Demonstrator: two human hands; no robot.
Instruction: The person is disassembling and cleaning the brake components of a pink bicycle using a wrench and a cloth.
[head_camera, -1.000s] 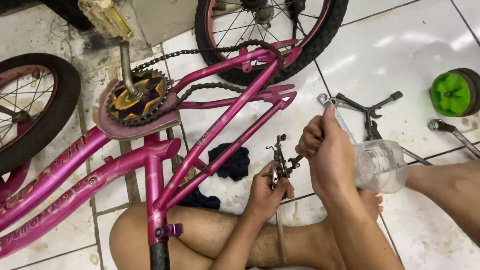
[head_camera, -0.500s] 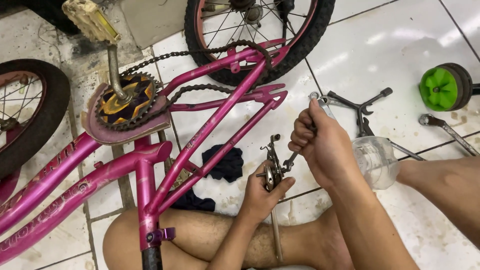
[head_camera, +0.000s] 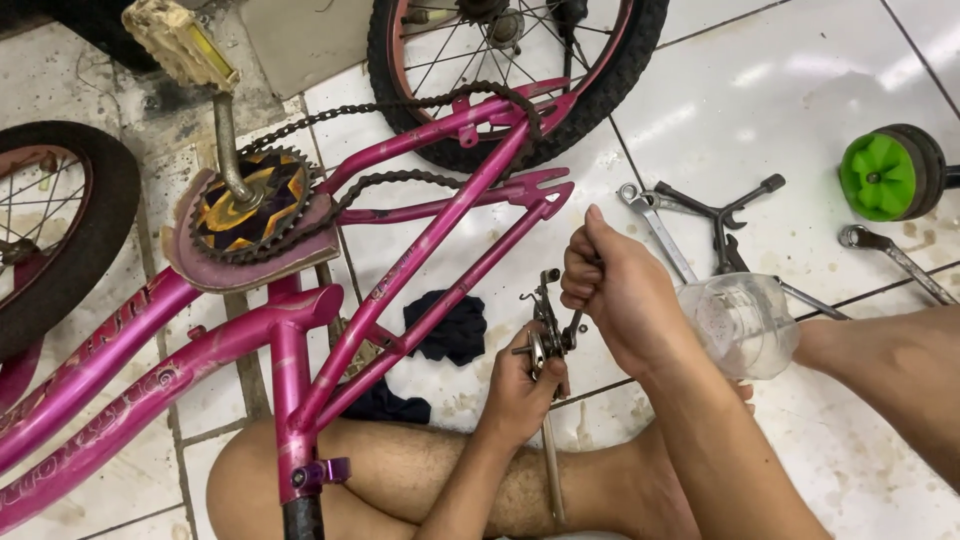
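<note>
Gripping a small metal brake part (head_camera: 545, 330) at centre frame, the left hand (head_camera: 520, 385) steadies it from 6 o'clock; the right hand (head_camera: 615, 290), fisted on a tool, works it from 2 o'clock, beside the pink bicycle frame (head_camera: 300, 330).

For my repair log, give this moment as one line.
left hand: grips small metal brake part | right hand: turns tool on it | pink bike frame: lying on tile floor

One pink bicycle frame (head_camera: 420, 250), two spoked wheels (head_camera: 520, 60), one chain (head_camera: 400, 185), one green training wheel (head_camera: 885, 172), one pedal (head_camera: 180, 42).
</note>
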